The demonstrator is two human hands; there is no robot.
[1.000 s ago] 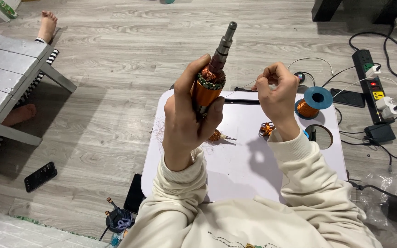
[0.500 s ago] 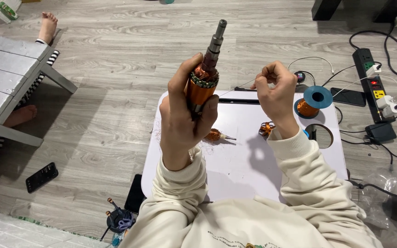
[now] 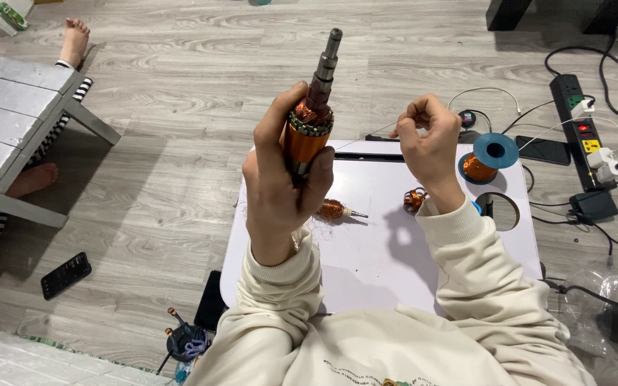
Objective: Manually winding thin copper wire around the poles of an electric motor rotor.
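Note:
My left hand (image 3: 280,182) grips a motor armature (image 3: 310,125) with an orange core, copper windings and a steel shaft pointing up. My right hand (image 3: 429,143) pinches a thin copper wire (image 3: 366,137) that runs taut from the armature to its fingertips. Both hands are raised over a small white table (image 3: 366,257). On the table lie a smaller copper-wound armature (image 3: 335,209), a tangle of copper wire (image 3: 415,199) beside my right wrist, and a blue spool of copper wire (image 3: 486,160) at the far right.
A black power strip (image 3: 579,121) with plugs and cables lies on the floor to the right, next to a dark phone (image 3: 543,150). Another person's bare feet (image 3: 74,39) show by a grey wooden table (image 3: 8,136) on the left. A phone (image 3: 66,274) and a tool cup (image 3: 184,342) sit lower left.
My left hand has turned the armature more upright and shifted it slightly left. My right hand keeps its pinch on the wire at about the same place.

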